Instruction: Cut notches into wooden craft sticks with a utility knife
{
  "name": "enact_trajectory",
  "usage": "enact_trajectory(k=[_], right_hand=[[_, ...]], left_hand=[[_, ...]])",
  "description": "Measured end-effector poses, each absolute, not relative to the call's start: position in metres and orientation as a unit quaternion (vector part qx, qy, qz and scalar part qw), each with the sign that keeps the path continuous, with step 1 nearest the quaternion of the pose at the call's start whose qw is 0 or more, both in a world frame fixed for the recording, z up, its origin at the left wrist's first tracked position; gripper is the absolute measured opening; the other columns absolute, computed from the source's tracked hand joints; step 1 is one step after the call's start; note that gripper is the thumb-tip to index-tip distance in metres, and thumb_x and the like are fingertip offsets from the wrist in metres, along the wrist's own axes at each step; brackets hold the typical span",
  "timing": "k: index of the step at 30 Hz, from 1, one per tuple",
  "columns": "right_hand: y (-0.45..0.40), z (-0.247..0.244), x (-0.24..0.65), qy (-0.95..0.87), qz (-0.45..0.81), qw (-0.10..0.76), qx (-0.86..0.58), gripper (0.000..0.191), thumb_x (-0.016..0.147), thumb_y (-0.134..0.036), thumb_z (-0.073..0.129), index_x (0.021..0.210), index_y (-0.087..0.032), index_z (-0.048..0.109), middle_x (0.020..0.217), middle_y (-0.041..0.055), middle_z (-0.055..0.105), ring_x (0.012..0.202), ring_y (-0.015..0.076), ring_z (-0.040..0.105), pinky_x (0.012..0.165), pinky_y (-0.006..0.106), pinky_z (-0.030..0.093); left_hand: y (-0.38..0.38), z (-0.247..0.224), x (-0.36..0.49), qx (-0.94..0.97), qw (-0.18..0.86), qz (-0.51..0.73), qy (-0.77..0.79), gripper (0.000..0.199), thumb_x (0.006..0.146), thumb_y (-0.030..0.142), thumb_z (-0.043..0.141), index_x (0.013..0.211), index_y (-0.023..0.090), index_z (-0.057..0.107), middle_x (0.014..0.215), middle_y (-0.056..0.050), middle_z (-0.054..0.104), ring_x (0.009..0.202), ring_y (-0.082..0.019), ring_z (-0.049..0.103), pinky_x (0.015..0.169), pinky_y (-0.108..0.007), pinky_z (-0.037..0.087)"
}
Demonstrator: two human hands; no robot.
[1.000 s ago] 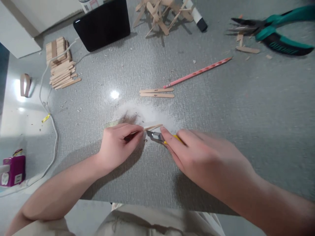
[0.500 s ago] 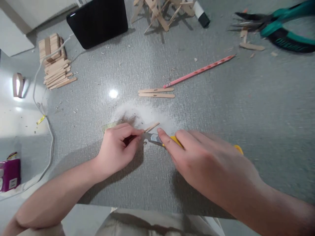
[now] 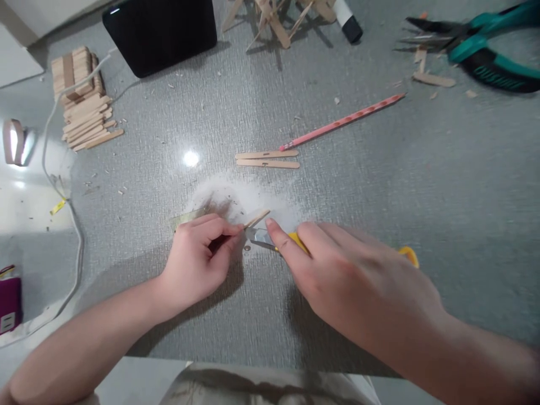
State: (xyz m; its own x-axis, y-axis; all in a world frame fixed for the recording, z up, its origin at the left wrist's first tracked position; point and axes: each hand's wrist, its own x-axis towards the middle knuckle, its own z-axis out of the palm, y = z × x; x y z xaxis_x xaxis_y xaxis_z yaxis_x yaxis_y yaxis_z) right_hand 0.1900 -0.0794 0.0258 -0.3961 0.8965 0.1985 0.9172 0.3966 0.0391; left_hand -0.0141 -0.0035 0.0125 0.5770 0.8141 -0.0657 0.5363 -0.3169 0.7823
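My left hand (image 3: 202,261) pinches a thin wooden stick (image 3: 258,218) between thumb and fingertips, its free end pointing up and to the right. My right hand (image 3: 337,270) is closed around a yellow-handled cutter (image 3: 296,242), index finger stretched along it. The metal blade (image 3: 259,236) meets the stick close to my left fingertips. White powder (image 3: 253,194) lies on the grey table just beyond both hands. Further back, two flat wooden sticks (image 3: 268,163) with small dark marks lie side by side, touched at the right by a pink pencil (image 3: 343,121).
Stacked wooden sticks (image 3: 86,121) and a white cable (image 3: 78,225) lie at the left, with a purple box (image 3: 9,304) below. A black device (image 3: 162,36), a wooden stick structure (image 3: 274,22) and a marker (image 3: 349,23) stand or lie at the back. Teal pliers (image 3: 485,50) are at the upper right.
The view has shifted slightly, so things at the left appear further left. Both hands keep their holds, and the blade remains at the stick.
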Motion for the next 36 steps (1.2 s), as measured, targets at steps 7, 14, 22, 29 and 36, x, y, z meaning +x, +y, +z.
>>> enact_trajectory(k=[7,14,22,29,36], right_hand=[[-0.079,0.024,0.188,-0.828,-0.079,0.077,-0.550,0.042,0.092,-0.003,0.039,0.107,-0.016,0.077,0.056,0.0010,0.044,0.051,0.0157,0.037,0.055,0.033,0.025],[-0.078,0.021,0.184,-0.818,-0.098,0.091,-0.559,0.042,0.092,-0.001,0.042,0.111,-0.017,0.076,0.056,-0.0001,0.042,0.051,0.0164,0.037,0.054,0.032,0.027],[-0.075,0.011,0.192,-0.832,-0.103,0.093,-0.538,0.031,0.091,-0.008,0.055,0.115,-0.016,0.073,0.060,-0.0006,0.044,0.055,0.0164,0.039,0.055,0.031,0.029],[-0.073,0.009,0.199,-0.833,-0.087,0.127,-0.531,0.033,0.097,-0.038,0.055,0.104,-0.010,0.072,0.066,0.0029,0.048,0.060,0.0175,0.040,0.058,0.032,0.030],[-0.065,0.014,0.200,-0.839,-0.077,0.158,-0.514,0.025,0.097,-0.031,0.052,0.087,-0.013,0.067,0.064,0.0033,0.050,0.064,0.0181,0.040,0.059,0.033,0.029]], left_hand=[[-0.005,0.013,-0.014,0.800,0.385,0.182,0.422,0.011,0.089,0.017,0.061,0.081,0.017,0.067,0.068,-0.001,0.064,0.060,-0.010,0.057,0.053,-0.024,0.042],[-0.014,0.013,-0.013,0.797,0.362,0.205,0.438,0.010,0.090,0.016,0.062,0.081,0.017,0.067,0.069,0.000,0.064,0.060,-0.009,0.056,0.054,-0.023,0.043],[-0.014,0.010,-0.016,0.771,0.402,0.211,0.446,0.009,0.090,0.019,0.062,0.085,0.019,0.069,0.072,-0.002,0.065,0.060,-0.010,0.059,0.052,-0.023,0.047],[-0.013,0.013,-0.021,0.598,0.624,0.219,0.453,0.017,0.094,0.034,0.063,0.098,0.018,0.060,0.079,-0.002,0.066,0.058,-0.010,0.066,0.049,-0.019,0.052],[-0.005,0.016,-0.022,0.367,0.848,0.135,0.358,0.028,0.092,0.044,0.065,0.087,0.017,0.061,0.067,0.001,0.061,0.049,-0.007,0.059,0.041,-0.015,0.043]])
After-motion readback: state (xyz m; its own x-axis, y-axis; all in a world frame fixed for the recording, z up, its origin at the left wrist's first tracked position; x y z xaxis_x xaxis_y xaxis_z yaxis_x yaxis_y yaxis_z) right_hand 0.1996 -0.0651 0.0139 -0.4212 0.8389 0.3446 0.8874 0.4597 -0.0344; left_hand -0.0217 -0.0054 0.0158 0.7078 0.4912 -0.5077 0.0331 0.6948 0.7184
